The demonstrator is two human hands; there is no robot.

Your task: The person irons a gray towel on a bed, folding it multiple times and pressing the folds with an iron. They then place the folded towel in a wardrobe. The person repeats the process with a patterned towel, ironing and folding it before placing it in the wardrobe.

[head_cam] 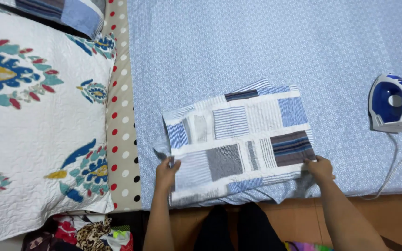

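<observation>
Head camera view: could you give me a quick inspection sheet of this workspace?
Surface: blue patterned sheet, laid flat.
Job's things: folded patchwork cloth, blue, grey and white, near the front edge.
Clutter: crumpled fabrics on the floor, bottom left.
Hands: left hand and right hand each grip a side edge of the cloth.
Cables: white cord trails from the iron, which stands upright.
Surroundings: floral quilt, polka-dot fabric.

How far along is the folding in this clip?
The patchwork cloth already lies folded into a flat rectangle on the blue sheet. Left hand and right hand each hold a near corner. The iron stands apart, upright. Whether another fold remains can't be told.
</observation>
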